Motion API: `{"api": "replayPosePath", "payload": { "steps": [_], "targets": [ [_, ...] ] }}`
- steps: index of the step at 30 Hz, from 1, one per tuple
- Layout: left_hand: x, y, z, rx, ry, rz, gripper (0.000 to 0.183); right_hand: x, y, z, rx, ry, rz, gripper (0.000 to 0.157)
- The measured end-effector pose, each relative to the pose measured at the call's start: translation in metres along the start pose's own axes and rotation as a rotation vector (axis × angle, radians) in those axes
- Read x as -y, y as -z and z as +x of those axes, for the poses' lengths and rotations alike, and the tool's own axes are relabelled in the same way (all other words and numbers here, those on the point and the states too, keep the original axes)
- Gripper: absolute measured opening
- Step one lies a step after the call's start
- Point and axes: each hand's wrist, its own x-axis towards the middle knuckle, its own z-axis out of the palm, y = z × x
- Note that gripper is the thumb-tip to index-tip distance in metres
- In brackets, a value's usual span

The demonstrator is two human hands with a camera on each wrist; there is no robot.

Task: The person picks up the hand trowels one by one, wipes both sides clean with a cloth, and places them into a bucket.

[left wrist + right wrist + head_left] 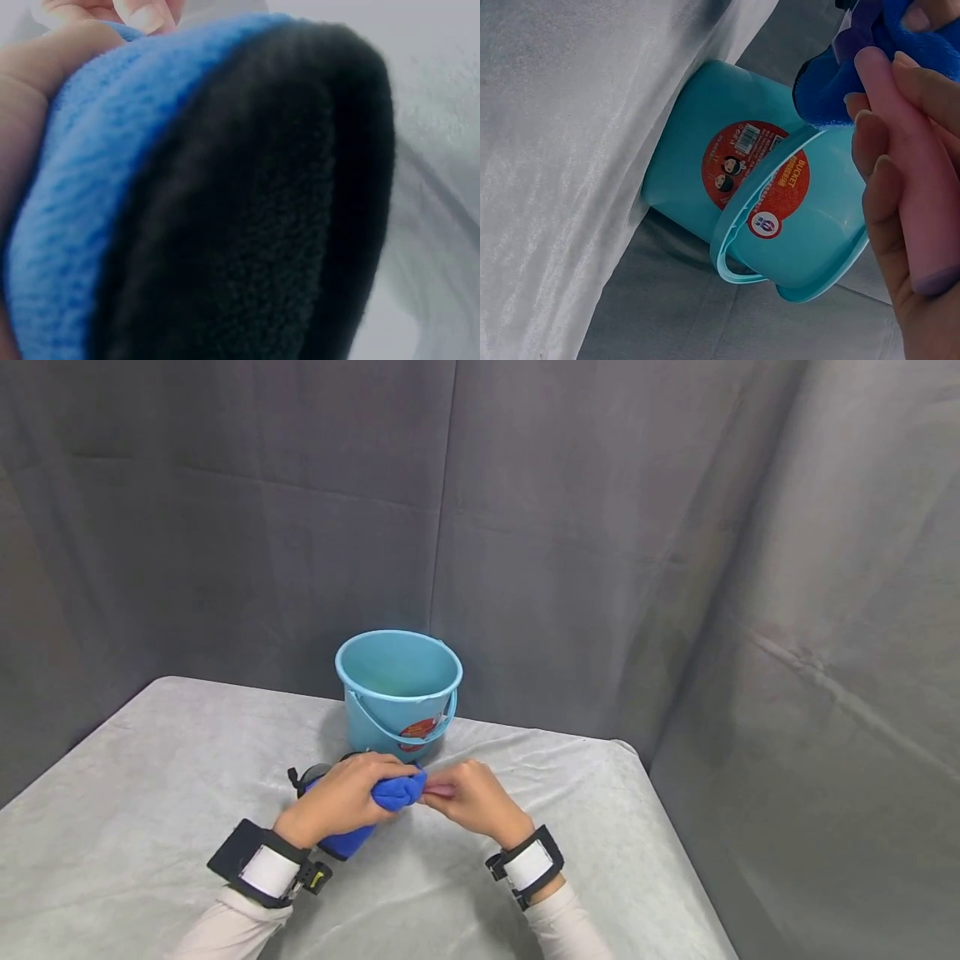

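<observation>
My left hand (339, 800) grips a bunched blue towel (397, 792), and a dark-edged part of it hangs below the hand. In the left wrist view the plush towel (82, 225) and its black border fill most of the picture. My right hand (483, 802) holds a tool by its pink handle (911, 165), fingers wrapped along it. A purple part (855, 34) joins the handle's front end and runs into the blue towel, which hides the tool's head. Both hands are close together, in front of the bucket.
A light blue bucket (401, 664) with a red label and lowered handle stands upright at the back of the table (600, 843), which has a pale cloth over it. A grey, dark-edged item (315, 773) lies partly hidden behind my left hand. Grey curtains (562, 543) hang behind and to the right.
</observation>
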Motion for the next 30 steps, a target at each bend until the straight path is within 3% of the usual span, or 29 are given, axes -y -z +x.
{"api": "replayPosePath", "payload": {
  "steps": [16,30],
  "targets": [
    [0.0022,-0.0041,-0.0018,0.013,0.064,0.048,0.048,-0.0003,0.0003,-0.0009,0.019,-0.016,0.016,0.012],
    [0.0051,-0.0019,-0.0026,0.053,0.125,0.002,0.048,0.0011,0.0003,-0.0018,0.021,-0.011,-0.017,0.013]
  ]
}}
